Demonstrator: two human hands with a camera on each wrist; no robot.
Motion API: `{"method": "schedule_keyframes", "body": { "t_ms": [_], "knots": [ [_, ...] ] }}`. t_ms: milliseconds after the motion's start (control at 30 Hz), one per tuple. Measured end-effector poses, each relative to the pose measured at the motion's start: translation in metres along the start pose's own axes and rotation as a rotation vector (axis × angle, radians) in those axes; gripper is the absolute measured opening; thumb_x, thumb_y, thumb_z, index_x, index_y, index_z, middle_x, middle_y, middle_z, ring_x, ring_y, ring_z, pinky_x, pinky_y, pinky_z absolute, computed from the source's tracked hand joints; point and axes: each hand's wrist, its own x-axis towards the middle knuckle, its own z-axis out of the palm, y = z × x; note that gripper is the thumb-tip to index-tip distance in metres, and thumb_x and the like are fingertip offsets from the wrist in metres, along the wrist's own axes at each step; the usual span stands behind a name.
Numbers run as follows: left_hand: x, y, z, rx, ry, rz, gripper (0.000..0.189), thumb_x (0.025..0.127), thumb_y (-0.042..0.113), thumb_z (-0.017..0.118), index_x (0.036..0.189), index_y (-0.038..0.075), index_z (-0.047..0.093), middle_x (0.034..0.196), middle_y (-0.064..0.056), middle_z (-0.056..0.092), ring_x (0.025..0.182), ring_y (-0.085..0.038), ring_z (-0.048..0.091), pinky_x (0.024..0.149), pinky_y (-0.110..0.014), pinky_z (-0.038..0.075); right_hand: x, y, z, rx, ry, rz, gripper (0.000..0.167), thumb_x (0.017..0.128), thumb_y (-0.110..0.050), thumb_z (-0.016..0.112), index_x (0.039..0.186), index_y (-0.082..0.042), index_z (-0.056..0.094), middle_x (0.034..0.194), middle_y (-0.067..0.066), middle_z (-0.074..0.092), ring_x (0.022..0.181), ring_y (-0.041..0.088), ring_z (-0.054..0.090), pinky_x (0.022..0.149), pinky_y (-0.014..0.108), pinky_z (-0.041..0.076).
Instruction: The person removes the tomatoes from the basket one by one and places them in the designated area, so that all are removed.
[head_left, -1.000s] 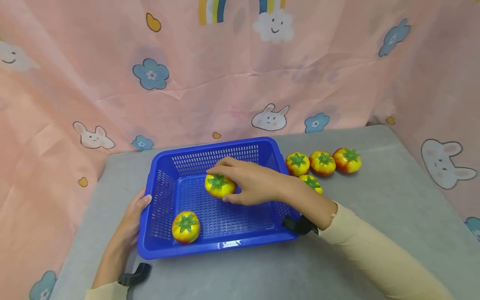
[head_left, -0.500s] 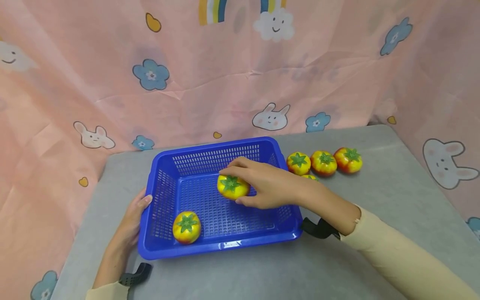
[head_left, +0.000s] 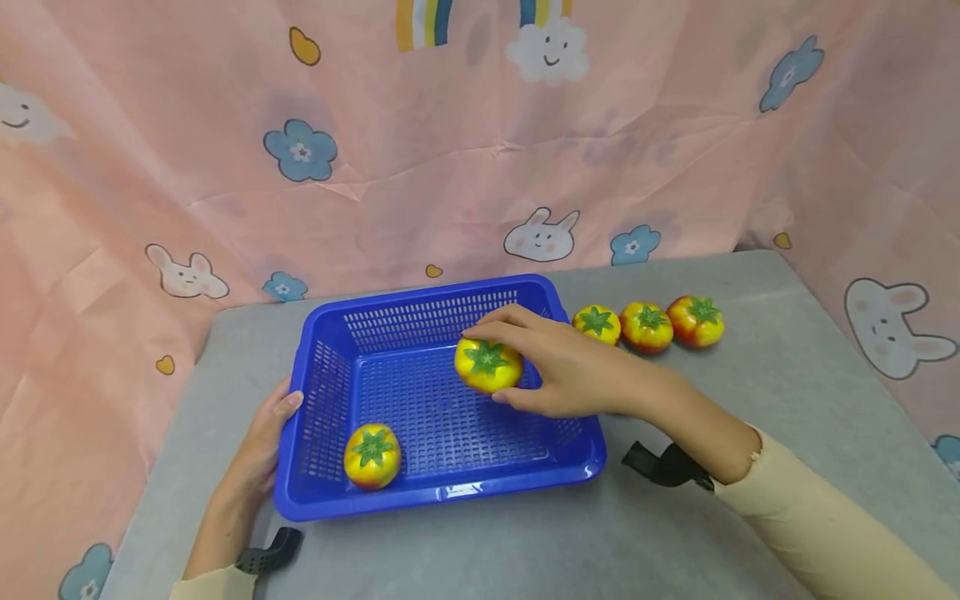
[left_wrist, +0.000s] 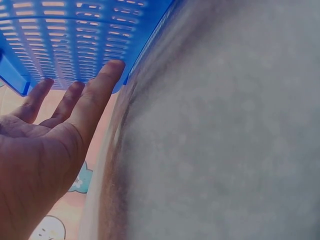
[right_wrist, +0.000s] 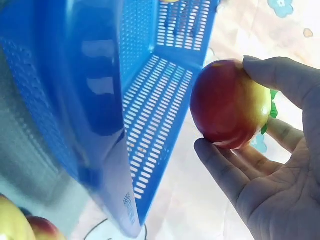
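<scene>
My right hand [head_left: 555,358] holds a glossy yellow-and-red, tomato-like fruit [head_left: 486,367] with a star of green leaves. It is over the right part of a blue plastic basket [head_left: 442,493], with thumb and fingers curled round its sides. In the right wrist view the red underside of this fruit [right_wrist: 225,107] shows above the rim. A similar fruit [head_left: 372,456] lies in the basket's front left corner. My left hand [head_left: 262,433] grips the basket's left side, thumb on the rim; in the left wrist view its fingers [left_wrist: 97,95] lie against the slotted outer wall.
Right of the basket, a row of fruits [head_left: 647,326] stands on the grey table [head_left: 750,392]. Two fruits [right_wrist: 12,220] show at the lower left of the right wrist view. A pink patterned cloth [head_left: 450,167] hangs behind and beside the table.
My right hand has moved to the right inside the basket's outline, carrying the fruit along. Its arm now hides a fruit beside the basket. My left hand and the basket have stayed put.
</scene>
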Motion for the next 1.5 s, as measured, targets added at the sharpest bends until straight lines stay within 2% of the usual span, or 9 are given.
{"method": "schedule_keyframes", "body": {
  "t_ms": [367,567,800,1033,1300,1500],
  "knots": [
    [0.001,-0.002,0.001,-0.018,-0.001,0.004,0.061,0.115,0.026,0.034,0.169,0.007,0.013,0.133,0.011,0.069,0.116,-0.012,0.074,0.094,-0.033,0.065,-0.014,0.015,-0.002,0.039,0.032,0.018,0.068,0.094,-0.025,0.080,0.155,-0.025,0.051,0.156,0.002,0.050,0.132,0.023,0.060,0.110,0.047,0.059],
    [0.002,0.000,0.001,-0.021,0.004,-0.003,0.061,0.115,0.027,0.034,0.169,0.006,0.013,0.133,0.010,0.070,0.116,-0.012,0.073,0.094,-0.033,0.065,-0.019,0.019,-0.001,0.024,0.036,0.003,0.064,0.092,-0.024,0.081,0.150,-0.026,0.053,0.152,-0.001,0.053,0.131,0.019,0.058,0.110,0.047,0.058],
    [0.005,0.001,-0.001,-0.042,-0.004,0.017,0.048,0.115,0.025,0.035,0.162,0.016,0.027,0.130,0.007,0.072,0.112,-0.013,0.075,0.092,-0.035,0.066,-0.025,0.023,-0.001,0.007,0.062,0.017,0.063,0.093,-0.026,0.080,0.150,-0.027,0.053,0.151,-0.001,0.053,0.131,0.018,0.058,0.110,0.048,0.058],
    [0.002,0.000,-0.002,-0.026,-0.023,0.022,0.063,0.115,0.026,0.033,0.169,0.005,0.009,0.138,0.010,0.067,0.120,-0.011,0.072,0.096,-0.034,0.065,-0.035,0.030,-0.002,-0.001,0.099,0.043,0.064,0.091,-0.027,0.082,0.149,-0.024,0.054,0.151,0.000,0.052,0.129,0.021,0.059,0.107,0.049,0.060],
    [0.001,-0.001,-0.001,-0.036,-0.028,0.019,0.059,0.115,0.024,0.034,0.168,0.007,0.014,0.134,0.008,0.069,0.115,-0.013,0.074,0.094,-0.034,0.066,-0.049,0.037,-0.003,-0.020,0.137,0.034,0.064,0.093,-0.026,0.081,0.150,-0.024,0.052,0.151,0.000,0.053,0.132,0.020,0.057,0.108,0.051,0.059],
    [0.002,0.000,-0.002,-0.033,-0.030,0.018,0.062,0.115,0.025,0.034,0.169,0.006,0.011,0.134,0.008,0.069,0.115,-0.013,0.074,0.094,-0.035,0.066,-0.060,0.045,-0.002,-0.011,0.179,0.055,0.068,0.091,-0.020,0.082,0.152,-0.024,0.052,0.154,0.003,0.051,0.136,0.025,0.056,0.108,0.058,0.058]
  ]
}}
